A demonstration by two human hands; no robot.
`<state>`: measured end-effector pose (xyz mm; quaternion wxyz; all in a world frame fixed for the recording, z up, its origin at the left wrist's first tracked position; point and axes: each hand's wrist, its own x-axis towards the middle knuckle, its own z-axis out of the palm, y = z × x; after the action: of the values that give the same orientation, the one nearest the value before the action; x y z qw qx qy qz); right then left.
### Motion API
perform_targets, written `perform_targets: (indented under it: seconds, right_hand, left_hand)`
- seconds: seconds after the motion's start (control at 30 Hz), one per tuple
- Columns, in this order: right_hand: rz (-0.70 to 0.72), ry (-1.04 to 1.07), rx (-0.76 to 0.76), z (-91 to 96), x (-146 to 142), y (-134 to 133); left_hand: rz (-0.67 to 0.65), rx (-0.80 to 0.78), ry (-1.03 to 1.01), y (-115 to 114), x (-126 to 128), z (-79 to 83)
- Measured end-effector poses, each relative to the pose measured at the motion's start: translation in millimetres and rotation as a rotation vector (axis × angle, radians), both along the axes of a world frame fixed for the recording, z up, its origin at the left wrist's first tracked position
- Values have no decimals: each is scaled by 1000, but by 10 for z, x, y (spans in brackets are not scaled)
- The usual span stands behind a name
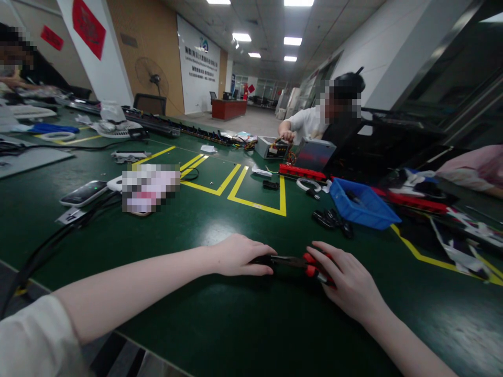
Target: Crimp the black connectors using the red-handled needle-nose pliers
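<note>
My right hand (346, 277) is closed round the red and black handles of a pair of long-nose pliers (293, 261). The jaws point left and meet a small black piece (261, 259), whose kind I cannot make out. Thumb and fingers of my left hand (243, 256) pinch that black piece from the other side. Both hands are low over the green table, in front of me. Beyond my right hand, several similar-looking black parts (332, 220) lie beside a blue plastic bin (365, 204).
A phone (147, 191) and a white device (83, 193) with cables lie at the left. Yellow tape (257, 206) marks the green table (188, 230). Across it, a person's hand (286, 133) is on a metal box (271, 148). Red strips (302, 172) lie behind the bin.
</note>
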<state>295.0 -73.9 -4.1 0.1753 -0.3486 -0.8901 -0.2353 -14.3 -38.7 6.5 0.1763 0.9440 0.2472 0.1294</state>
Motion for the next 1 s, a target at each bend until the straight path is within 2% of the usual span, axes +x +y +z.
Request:
perform_targets:
  seconds: [0.6, 1.0]
  right_hand:
    - [10, -25, -8, 11, 10, 5]
    - [22, 15, -66, 35, -11, -23]
  left_hand:
    - [-10, 27, 0, 15, 5, -40]
    - [1, 18, -7, 12, 2, -27]
